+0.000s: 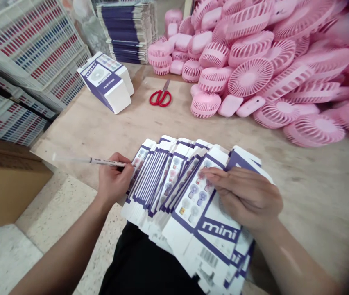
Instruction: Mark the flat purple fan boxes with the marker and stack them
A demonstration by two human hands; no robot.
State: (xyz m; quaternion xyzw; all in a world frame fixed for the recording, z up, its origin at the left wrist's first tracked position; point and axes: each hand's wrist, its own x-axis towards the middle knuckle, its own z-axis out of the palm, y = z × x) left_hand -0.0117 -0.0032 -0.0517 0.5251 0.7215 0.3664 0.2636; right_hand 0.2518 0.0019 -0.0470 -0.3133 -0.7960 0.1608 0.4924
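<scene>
Fanned, flat purple-and-white cardboard cartons point(188, 198) overhang the pale wooden desk point(309, 184).
Left hand point(116, 177) grasps a slim white pen point(96, 161) at their left end; right hand point(251, 198) touches those rightward, grip undeterminable.

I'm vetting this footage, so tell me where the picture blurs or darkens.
Head view: the pen-like stick smears toward its far end; the pink fans soften toward the dark right edge; on the cartons, the large "mini" lettering reads clearly.
</scene>
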